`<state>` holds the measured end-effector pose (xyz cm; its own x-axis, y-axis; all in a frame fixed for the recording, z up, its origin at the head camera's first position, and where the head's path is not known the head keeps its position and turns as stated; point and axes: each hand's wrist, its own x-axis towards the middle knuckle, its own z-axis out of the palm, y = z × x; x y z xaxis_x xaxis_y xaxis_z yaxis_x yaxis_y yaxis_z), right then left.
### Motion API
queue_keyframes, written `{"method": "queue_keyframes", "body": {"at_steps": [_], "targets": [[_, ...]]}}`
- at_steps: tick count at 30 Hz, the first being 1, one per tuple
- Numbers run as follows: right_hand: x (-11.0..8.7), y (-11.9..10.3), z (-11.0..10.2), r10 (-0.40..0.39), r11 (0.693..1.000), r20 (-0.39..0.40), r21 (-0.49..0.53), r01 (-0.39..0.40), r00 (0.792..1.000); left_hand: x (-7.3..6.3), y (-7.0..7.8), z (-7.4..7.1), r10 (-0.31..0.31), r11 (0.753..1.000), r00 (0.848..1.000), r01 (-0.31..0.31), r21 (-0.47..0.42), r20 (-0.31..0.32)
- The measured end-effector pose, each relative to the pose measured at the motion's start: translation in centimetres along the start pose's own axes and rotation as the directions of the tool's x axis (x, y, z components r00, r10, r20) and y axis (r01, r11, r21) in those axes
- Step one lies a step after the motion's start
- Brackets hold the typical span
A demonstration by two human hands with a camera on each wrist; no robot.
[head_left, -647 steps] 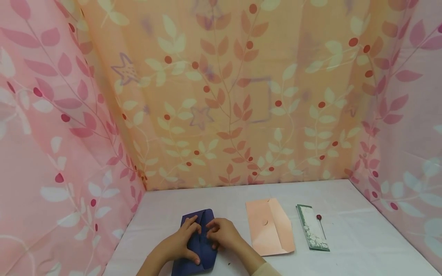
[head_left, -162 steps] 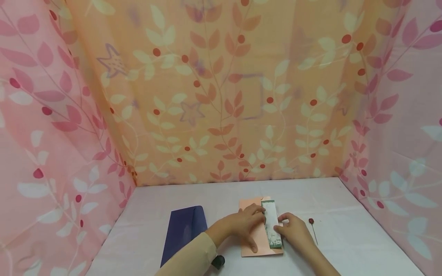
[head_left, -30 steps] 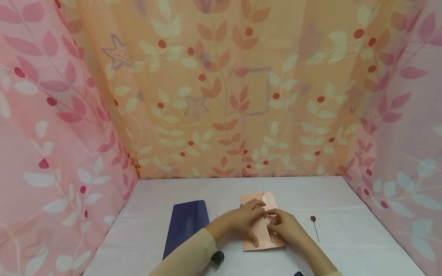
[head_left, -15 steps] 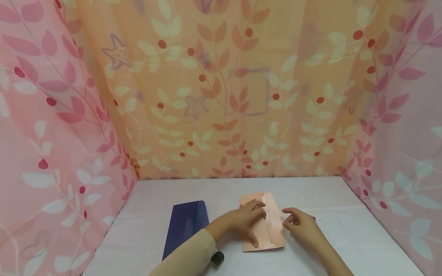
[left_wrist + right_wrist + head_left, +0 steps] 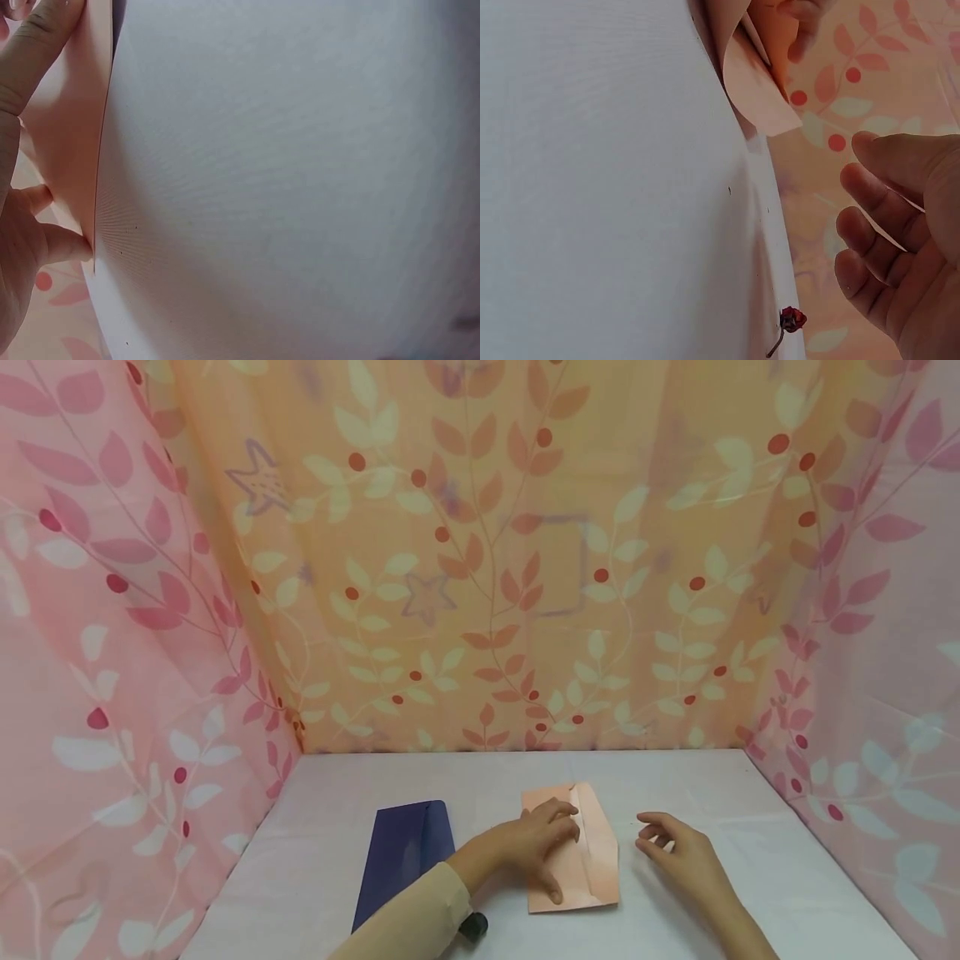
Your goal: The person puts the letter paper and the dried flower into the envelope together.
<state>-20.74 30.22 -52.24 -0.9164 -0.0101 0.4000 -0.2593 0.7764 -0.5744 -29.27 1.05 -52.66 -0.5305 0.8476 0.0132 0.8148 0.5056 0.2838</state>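
My left hand [image 5: 542, 845] rests with spread fingers on the peach envelope [image 5: 602, 864], which lies on the table, its flap side toward the right. In the right wrist view the envelope's flap [image 5: 754, 94] stands raised, with a dark gap behind it. To the right of the envelope, my right hand [image 5: 688, 860] hovers over the table, fingers loosely bent and holding nothing. A small dark red rose on a thin stem [image 5: 793, 319] shows below that hand in the right wrist view; in the head view the hand and arm hide it.
A navy envelope [image 5: 393, 852] lies to the left, partly covered by my left sleeve [image 5: 412, 914]. A small black object [image 5: 474, 927] sits at that sleeve. Floral curtains [image 5: 480, 610] wall the white table [image 5: 675, 777] at the back and both sides.
My right hand has left the peach envelope's flap and moved right, over the rose. The green-edged card seen on that envelope earlier is out of sight. My left hand stays put.
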Motion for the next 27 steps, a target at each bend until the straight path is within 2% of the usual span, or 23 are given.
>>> {"method": "queue_keyframes", "body": {"at_steps": [5, 17, 23, 27], "targets": [[0.1, 0.8, -0.6, 0.008, 0.999, -0.013, -0.041, -0.009, 1.0, 0.1, 0.0, 0.0, 0.006, 1.0, 1.0, -0.006, 0.009, -0.002], [-0.5, 2.6, -2.1, 0.097, 0.989, -0.014, -0.109, -0.098, 0.995, 0.1, 0.3, 0.1, 0.012, 1.0, 1.0, -0.012, 0.017, 0.005], [-0.5, 3.6, -2.3, 0.128, 0.982, -0.006, -0.136, -0.128, 0.992, 0.0, 0.3, 0.1, -0.017, 1.0, 1.0, 0.016, 0.02, 0.013], [-0.5, 4.1, -2.5, 0.151, 0.977, -0.01, -0.152, -0.151, 0.988, 0.0, 0.4, -0.1, -0.011, 1.0, 1.0, 0.011, 0.021, 0.008]]}}
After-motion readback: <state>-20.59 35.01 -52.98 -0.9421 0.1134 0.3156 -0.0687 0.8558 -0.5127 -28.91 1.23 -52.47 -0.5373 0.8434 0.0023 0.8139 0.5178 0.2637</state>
